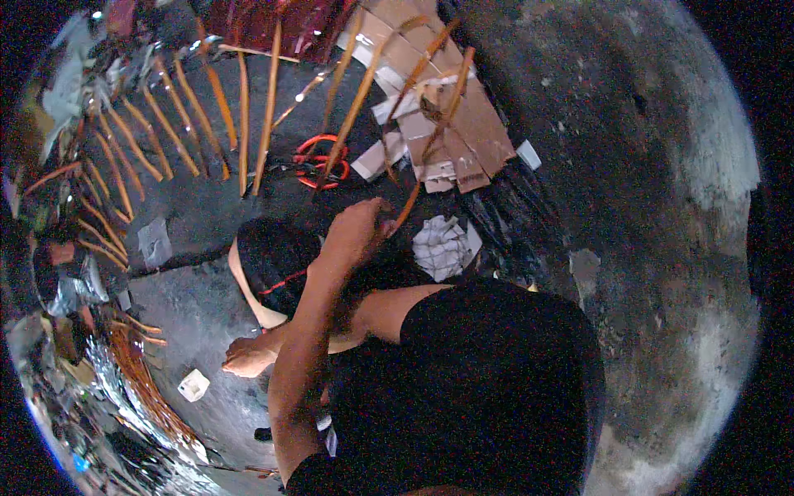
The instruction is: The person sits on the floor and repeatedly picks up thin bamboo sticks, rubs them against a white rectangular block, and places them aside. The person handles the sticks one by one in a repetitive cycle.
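Note:
My left hand [358, 230] is raised over my bent legs, its fingers closed on the lower end of a narrow, bendy orange-brown strip [411, 198]. The strip curves up and to the right, in front of pieces of cardboard; where it ends among the other strips there is hard to make out. My right hand does not show. Just beyond the left hand lie scissors [322, 161] with red handles, partly crossed by another strip. To the right of the hand is a crumpled, checked white cloth or paper [443, 248].
Several similar brown strips [244, 124] fan out across the dark floor ahead and to the left. Cardboard pieces [463, 124] lie at the far right, with dark red sheeting [281, 29] beyond. A strip bundle [136, 364] and a small white block [194, 385] sit lower left.

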